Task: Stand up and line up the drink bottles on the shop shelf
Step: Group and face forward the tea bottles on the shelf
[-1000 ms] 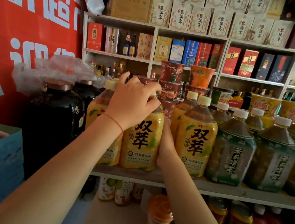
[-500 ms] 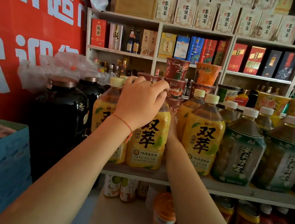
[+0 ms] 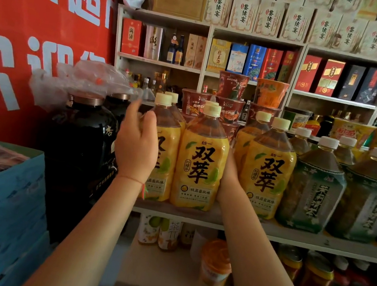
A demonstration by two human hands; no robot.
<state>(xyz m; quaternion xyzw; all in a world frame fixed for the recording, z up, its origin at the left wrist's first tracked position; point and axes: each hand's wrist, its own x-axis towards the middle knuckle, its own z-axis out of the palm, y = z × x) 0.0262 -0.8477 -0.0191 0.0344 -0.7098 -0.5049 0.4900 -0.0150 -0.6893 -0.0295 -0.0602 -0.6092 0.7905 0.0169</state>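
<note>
Head view: the step in hand appears to be squaring the front yellow bottle, which stands upright at the front edge of the shelf between two like bottles; it is best steadied low on the body from both sides and nudged until its label faces out level with the neighbours. The left hand is loosely spread beside the leftmost yellow bottle, holding nothing. The right hand is pressed into the gap against the front bottle's right side, its fingers hidden, so its grip cannot be told.

The yellow bottles read "双萃"; the cream boxes up top read "黎侯宴".
</note>
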